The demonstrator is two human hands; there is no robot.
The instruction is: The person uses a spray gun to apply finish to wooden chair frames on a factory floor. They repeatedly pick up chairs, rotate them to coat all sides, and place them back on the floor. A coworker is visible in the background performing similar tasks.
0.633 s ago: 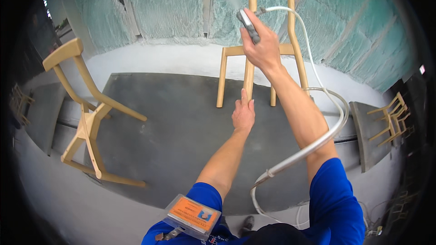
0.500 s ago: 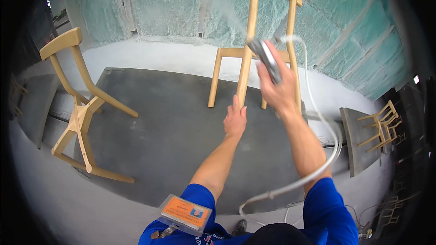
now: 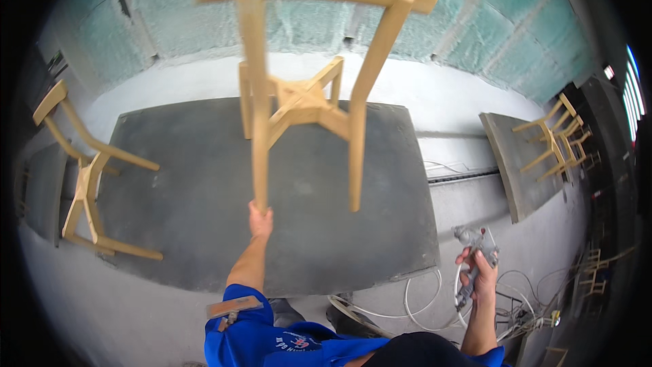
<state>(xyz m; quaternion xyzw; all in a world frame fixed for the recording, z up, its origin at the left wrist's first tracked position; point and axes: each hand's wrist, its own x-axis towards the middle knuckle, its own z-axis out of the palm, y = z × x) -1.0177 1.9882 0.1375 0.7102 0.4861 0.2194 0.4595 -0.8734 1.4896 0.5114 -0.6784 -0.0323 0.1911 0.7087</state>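
Note:
A light wooden chair frame [image 3: 299, 100] with a curved top rail and an X-shaped cross brace stands at the centre, tilted. My left hand [image 3: 260, 221] is closed round the lower end of its left rear leg. Low at the right, away from the chair, my right hand [image 3: 483, 274] grips a grey metal spray gun [image 3: 481, 241]. A pale hose [image 3: 407, 299] curves across the floor near it. Under the chair lies a dark grey board [image 3: 309, 183] with worn edges.
Another wooden chair frame [image 3: 88, 177] rests at the board's left edge. Several more chair frames [image 3: 560, 139] stand on a second grey board [image 3: 506, 183] at the right. Behind is a teal, coated wall [image 3: 183, 20]. Tangled hoses [image 3: 519, 312] lie on the floor.
The spray gun has dropped from beside the chair back to low at the right, and its visible mist is gone. The central chair has been turned and brought nearer, its leg in my left hand.

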